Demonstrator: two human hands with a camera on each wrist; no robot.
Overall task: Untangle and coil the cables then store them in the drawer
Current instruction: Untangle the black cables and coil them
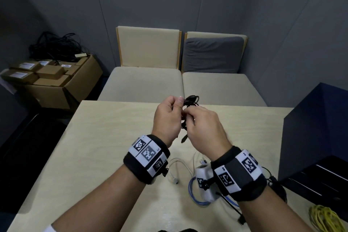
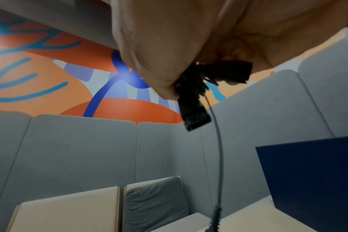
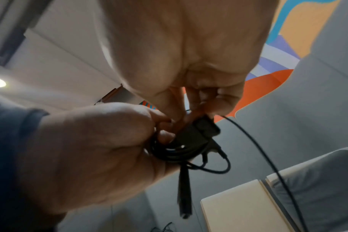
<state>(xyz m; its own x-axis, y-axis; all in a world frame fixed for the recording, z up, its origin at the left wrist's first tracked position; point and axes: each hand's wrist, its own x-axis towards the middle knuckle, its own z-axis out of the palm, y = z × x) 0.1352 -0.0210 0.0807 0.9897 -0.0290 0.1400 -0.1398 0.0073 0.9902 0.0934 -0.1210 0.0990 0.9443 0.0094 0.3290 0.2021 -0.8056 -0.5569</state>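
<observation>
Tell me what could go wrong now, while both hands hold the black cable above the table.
1. The loose end hangs free under the coil; it may snag or loosen the loops.
2. The left hand and right hand pinch a small bundle in the air; a slipped grip may drop it onto the cables on the table and tangle again.
</observation>
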